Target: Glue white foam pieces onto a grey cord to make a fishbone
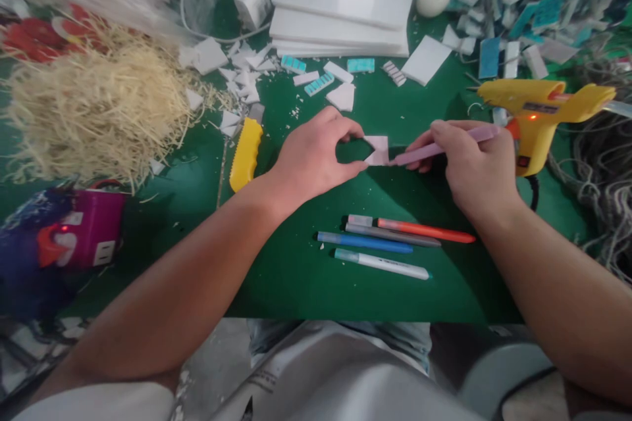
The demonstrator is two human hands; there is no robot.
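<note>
On the green table, my left hand (320, 154) pinches the left end of a small pale piece (378, 150) between thumb and index finger. A pinkish-purple marker (434, 148) is held in my right hand (476, 164), its tip at the right edge of that piece. Nearer to me lie an orange-red marker (424, 230), a grey one (392, 235), a blue one (365, 242) and a white one with teal ends (385, 264). A loose pale cap (360, 220) sits beside them.
A yellow glue gun (536, 118) stands right of my right hand. A yellow cutter (245, 154) lies left of my left hand. White boards (340, 20) are stacked at the back, with foam scraps around. Straw (99, 99) is at left, grey strands (597, 164) at right.
</note>
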